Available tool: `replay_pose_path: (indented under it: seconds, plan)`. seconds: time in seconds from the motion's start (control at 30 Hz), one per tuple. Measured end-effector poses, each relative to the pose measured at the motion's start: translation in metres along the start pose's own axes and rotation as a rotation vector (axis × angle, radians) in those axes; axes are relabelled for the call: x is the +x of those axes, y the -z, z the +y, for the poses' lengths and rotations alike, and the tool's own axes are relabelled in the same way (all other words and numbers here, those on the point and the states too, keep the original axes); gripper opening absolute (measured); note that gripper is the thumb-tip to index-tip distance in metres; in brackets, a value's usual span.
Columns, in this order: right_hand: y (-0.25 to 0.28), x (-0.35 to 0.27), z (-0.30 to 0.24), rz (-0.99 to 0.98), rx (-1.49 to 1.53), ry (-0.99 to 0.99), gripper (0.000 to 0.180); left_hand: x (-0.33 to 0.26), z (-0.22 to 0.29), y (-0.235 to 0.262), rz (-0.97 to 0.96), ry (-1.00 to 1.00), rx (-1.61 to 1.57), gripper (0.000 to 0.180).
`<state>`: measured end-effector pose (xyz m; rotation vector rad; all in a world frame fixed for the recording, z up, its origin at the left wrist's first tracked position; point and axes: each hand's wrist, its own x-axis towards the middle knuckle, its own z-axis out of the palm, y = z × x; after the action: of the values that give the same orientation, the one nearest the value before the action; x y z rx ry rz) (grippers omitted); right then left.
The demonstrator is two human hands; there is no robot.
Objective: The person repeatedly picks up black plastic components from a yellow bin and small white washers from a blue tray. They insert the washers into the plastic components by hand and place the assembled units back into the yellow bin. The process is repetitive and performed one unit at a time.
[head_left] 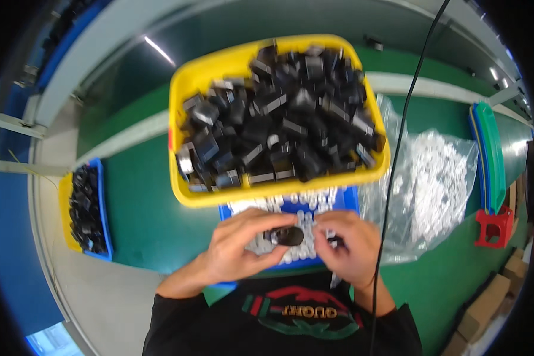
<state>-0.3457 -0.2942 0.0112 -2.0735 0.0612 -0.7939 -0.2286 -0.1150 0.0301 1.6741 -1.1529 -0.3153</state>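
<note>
Between the thumb and fingers of my left hand [234, 246] is a glossy black plastic part [288, 236] with a rounded end. Just to its right, my right hand [353, 246] is closed in a pinch, its fingertips a short gap from the part. Something dark shows within that hand, too small and blurred to name. Both hands are over a blue tray [351, 202] with many small white pieces [305, 252] in it. Beyond the tray, a yellow bin [279, 193] is heaped with black plastic parts [279, 118] and covers the tray's far side.
A clear plastic bag [439, 184] of white pieces lies to the right. A black cable [404, 113] hangs down past my right arm. At the left edge are blue and yellow bins [104, 207] with black parts. Green trays [489, 154] and a red stool [495, 227] are far right.
</note>
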Motion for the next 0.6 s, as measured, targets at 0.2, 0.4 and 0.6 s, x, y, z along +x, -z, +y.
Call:
replay_pose_path:
  seconds: [0.2,0.4,0.6]
  plan:
    - [0.018,0.003,-0.018,-0.176,0.102,-0.107,0.029,-0.006,-0.022,-0.014,0.011,-0.066,-0.165,0.051]
    - [0.006,0.007,-0.021,-0.229,0.025,0.096,0.038,-0.015,-0.028,-0.017,0.031,-0.001,-0.239,0.053]
    - [0.001,0.015,-0.019,-0.305,-0.017,0.118,0.048,-0.022,-0.035,-0.013,-0.005,-0.051,-0.299,0.057]
